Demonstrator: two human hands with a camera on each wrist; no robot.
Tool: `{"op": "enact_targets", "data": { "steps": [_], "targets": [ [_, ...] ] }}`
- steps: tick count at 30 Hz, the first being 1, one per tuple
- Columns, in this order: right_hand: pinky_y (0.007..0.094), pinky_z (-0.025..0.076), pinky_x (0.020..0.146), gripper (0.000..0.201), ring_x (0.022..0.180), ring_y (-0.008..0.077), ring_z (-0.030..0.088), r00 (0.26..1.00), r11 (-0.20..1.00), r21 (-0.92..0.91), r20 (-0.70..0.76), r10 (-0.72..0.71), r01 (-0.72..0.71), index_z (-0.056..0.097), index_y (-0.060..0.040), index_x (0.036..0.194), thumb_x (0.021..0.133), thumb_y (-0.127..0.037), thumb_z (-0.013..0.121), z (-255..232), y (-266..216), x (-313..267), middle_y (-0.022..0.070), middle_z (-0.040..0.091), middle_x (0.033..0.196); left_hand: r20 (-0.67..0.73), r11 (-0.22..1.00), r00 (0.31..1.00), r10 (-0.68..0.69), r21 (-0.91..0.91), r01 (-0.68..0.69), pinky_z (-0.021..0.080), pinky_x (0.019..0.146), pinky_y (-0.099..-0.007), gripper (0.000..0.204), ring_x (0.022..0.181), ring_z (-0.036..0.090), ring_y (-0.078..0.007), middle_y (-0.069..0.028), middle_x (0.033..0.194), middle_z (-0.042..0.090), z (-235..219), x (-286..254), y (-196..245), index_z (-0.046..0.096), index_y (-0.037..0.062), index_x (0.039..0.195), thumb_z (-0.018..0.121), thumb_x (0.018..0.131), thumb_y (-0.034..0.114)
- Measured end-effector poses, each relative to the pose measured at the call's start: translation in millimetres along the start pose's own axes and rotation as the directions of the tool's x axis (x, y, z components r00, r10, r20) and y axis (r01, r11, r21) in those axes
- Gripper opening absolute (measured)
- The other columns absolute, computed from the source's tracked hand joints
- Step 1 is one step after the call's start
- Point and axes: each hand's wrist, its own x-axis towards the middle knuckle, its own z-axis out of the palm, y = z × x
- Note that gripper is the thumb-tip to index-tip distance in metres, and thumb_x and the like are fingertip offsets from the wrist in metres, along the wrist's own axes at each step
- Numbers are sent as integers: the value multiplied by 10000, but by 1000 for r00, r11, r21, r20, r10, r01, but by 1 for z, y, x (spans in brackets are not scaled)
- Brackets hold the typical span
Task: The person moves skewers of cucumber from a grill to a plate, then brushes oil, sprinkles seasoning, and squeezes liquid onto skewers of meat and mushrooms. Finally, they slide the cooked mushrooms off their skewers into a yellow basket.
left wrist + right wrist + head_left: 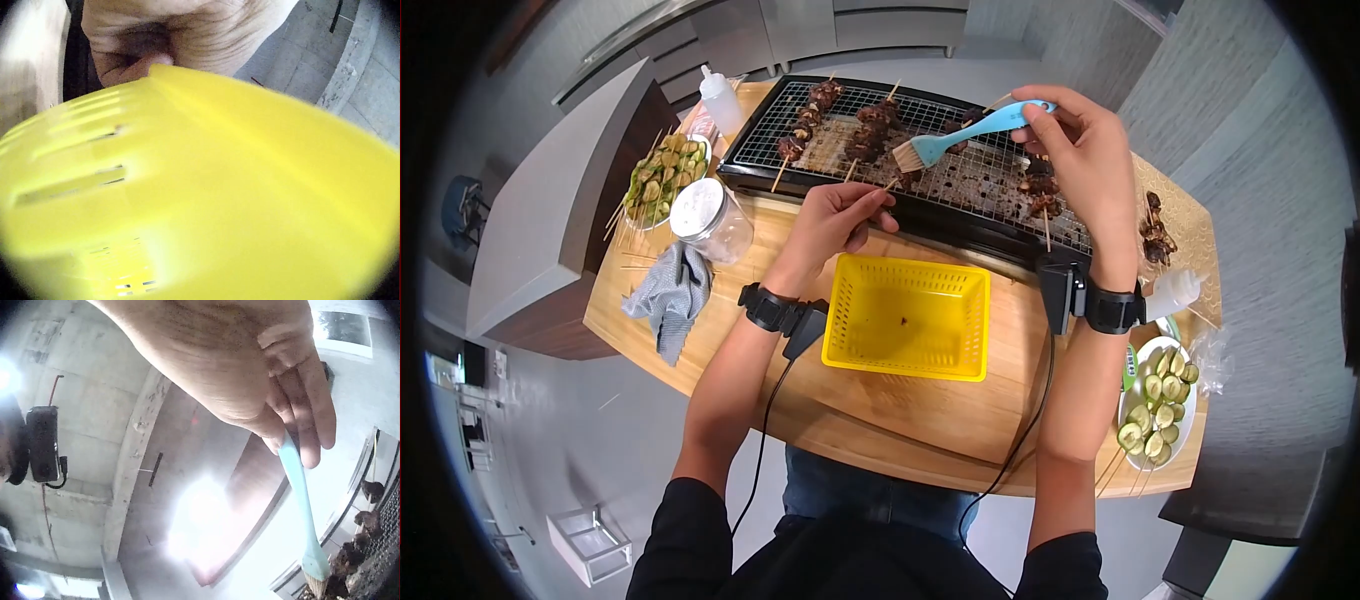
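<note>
My right hand (1085, 150) pinches the handle of a light blue basting brush (985, 125), tilted down to the left over the grill. In the right wrist view the brush's bristles (316, 586) come right down at dark meat. At the grill's near edge, my left hand (835, 228) pinches the stick end of a meat skewer (905, 181), mostly hidden under the brush. Another meat skewer (872, 130) lies on the grill just left of the brush. Below the left hand stands a yellow basket (836, 318) with a small dark speck inside; its wall fills most of the left wrist view.
The black grill (750, 180) holds more meat skewers (805, 125). To the left are a plate of cucumber skewers (665, 178), a lidded jar (722, 230), a grey cloth (668, 298) and a squeeze bottle (720, 100). Rightward lie another bottle (1170, 296) and sliced cucumber skewers (1162, 390).
</note>
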Motion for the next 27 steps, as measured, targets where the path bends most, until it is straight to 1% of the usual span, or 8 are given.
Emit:
{"op": "enact_targets", "data": {
  "steps": [6, 13, 16, 18, 19, 21, 25, 27],
  "targets": [
    [252, 515, 665, 187, 729, 128, 692, 996, 1000, 26, -93, -6, 8, 695, -34, 1070, 924, -103, 600, -5, 3, 1, 109, 708, 782, -2, 1000, 1000, 0, -7, 0, 284, 415, -170, 259, 454, 414, -20, -36, 759, 685, 0, 0, -1, 663, -28, 1025, 544, 1001, 200],
    [248, 519, 670, 183, 744, 128, 699, 992, 999, -35, -123, -21, 17, 693, -28, 1064, 922, -94, 598, -10, 0, 1, 105, 708, 785, -11, 1000, 1000, 1, 15, -1, 283, 412, -170, 263, 451, 413, -19, -43, 758, 689, 0, 1, 0, 663, -29, 1026, 548, 998, 206],
    [244, 519, 668, 182, 749, 128, 700, 994, 999, -19, -109, -32, 30, 691, -26, 1065, 920, -89, 601, -9, -4, 0, 103, 708, 783, -20, 1000, 1000, -7, 9, 8, 280, 403, -168, 264, 443, 413, -19, -50, 764, 695, 0, 1, 0, 662, -30, 1025, 555, 995, 209],
    [239, 515, 662, 183, 747, 127, 701, 997, 996, 78, -68, -34, 40, 689, -24, 1068, 919, -87, 606, -6, -8, -1, 101, 706, 780, -23, 1000, 1000, -13, 6, 13, 281, 399, -168, 261, 438, 414, -19, -54, 768, 698, 1, 0, 0, 661, -30, 1024, 561, 991, 208],
    [239, 515, 662, 183, 747, 127, 701, 997, 996, 78, -69, -34, 40, 689, -24, 1068, 919, -87, 606, -5, -9, -2, 101, 706, 780, -27, 1000, 999, -18, 3, 19, 282, 395, -167, 258, 433, 415, -19, -59, 773, 702, 1, 0, 1, 661, -31, 1023, 567, 988, 207],
    [234, 513, 658, 183, 745, 123, 699, 999, 997, 68, 3, -44, 43, 687, -20, 1071, 920, -87, 609, -4, -11, -3, 100, 706, 776, -29, 1000, 999, -21, -2, 21, 284, 394, -167, 252, 431, 415, -19, -63, 778, 705, 1, 1, 0, 660, -29, 1020, 572, 985, 204],
    [234, 509, 654, 186, 736, 119, 693, 998, 996, 76, 31, -59, 57, 690, -28, 1073, 919, -94, 610, -1, -9, -4, 100, 704, 770, -37, 999, 999, -37, 1, 37, 289, 393, -166, 237, 428, 417, -18, -70, 789, 712, 2, 0, 2, 660, -24, 1010, 583, 979, 198],
    [243, 509, 664, 187, 733, 123, 689, 1000, 998, -65, 19, -18, 19, 693, -40, 1075, 920, -103, 609, -4, -10, -4, 103, 703, 770, -35, 999, 999, -39, -4, 39, 289, 393, -165, 237, 428, 417, -18, -71, 792, 714, 2, 0, 2, 660, -23, 1007, 584, 978, 199]
  ]
}}
